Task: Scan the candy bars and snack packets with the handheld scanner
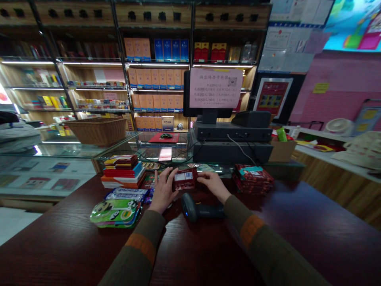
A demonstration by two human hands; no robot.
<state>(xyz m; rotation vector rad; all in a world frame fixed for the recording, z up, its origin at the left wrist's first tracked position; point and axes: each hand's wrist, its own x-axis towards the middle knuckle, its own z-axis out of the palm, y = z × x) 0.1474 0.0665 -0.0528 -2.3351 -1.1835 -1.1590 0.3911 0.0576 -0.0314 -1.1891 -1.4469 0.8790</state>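
A dark red snack packet (185, 179) with a white barcode label is held between both hands above the dark wooden counter (208, 246). My left hand (163, 190) grips its left end with curled fingers. My right hand (212, 184) pinches its right end. A black handheld barcode scanner (199, 209) lies on the counter just below the packet, between my wrists. Both forearms wear olive sleeves with orange bands.
A stack of red, orange and blue packets (122, 171) stands left of my hands, with green panda packets (116, 213) and blue packets (127, 194) in front. Dark red packets (252, 178) are piled on the right. A till with a screen (216, 93), a wicker basket (98, 129) and stocked shelves stand behind.
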